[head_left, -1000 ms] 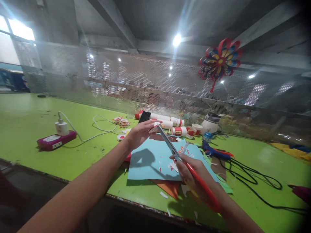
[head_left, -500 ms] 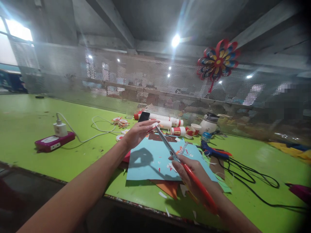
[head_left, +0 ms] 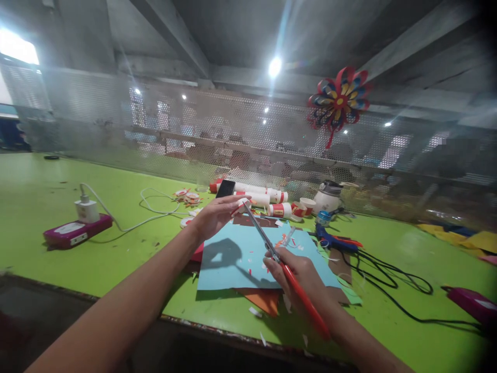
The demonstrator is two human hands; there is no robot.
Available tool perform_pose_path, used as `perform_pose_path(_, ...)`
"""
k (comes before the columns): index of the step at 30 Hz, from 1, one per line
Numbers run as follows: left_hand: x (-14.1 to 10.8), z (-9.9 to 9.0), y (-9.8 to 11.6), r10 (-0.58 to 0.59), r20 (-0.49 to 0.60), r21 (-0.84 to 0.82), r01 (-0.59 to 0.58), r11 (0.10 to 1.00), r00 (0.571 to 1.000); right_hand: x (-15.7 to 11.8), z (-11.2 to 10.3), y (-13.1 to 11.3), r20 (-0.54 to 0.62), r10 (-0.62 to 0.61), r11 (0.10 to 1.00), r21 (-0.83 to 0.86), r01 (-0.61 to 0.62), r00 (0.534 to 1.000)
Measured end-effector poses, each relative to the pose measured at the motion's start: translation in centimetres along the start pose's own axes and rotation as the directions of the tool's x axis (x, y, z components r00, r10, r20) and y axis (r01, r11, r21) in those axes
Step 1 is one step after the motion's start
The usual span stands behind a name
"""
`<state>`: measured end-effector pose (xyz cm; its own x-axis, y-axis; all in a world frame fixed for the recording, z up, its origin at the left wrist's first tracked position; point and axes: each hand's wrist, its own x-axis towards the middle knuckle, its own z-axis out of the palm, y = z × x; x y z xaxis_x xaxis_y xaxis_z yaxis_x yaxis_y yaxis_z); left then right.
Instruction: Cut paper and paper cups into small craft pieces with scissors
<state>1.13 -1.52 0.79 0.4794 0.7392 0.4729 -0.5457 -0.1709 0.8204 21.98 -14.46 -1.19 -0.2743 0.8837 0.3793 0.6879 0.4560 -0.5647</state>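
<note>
My left hand is closed on a small white and red paper piece, partly covered by the fingers. In my right hand is a pair of scissors with red handles, its blade tips meeting the paper piece. Whether the blades are apart is hard to tell. Below both hands lies a light blue sheet of paper, strewn with small red and white scraps and crossed by the hands' shadow. An orange paper piece sticks out from under its front edge.
Behind the sheet are stacked paper cups, a phone and a white jug. A blue glue gun with a black cord lies at right. At left is a purple power strip with a charger. A paper flower hangs above.
The whole view has shifted slightly, so things sit a little further left. Both hands keep their holds on the paper piece and the scissors, blades still at the paper.
</note>
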Motion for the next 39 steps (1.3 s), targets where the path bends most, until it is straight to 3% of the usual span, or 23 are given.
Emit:
perform_pose_path(25, -0.05, 0.41, 0.28, -0.045, -0.035, 0.037, 0.046, 0.998, 0.998, 0.29, -0.19, -0.36, 0.018, -0.012, 0.995, 0.104, 0.011, 1.0)
perform_pose_path(39, 0.14, 0.86, -0.2, -0.006, -0.14, 0.117, 0.023, 0.993, 0.99, 0.37, 0.32, -0.19, -0.084, 0.026, 0.998, 0.053, -0.021, 0.996)
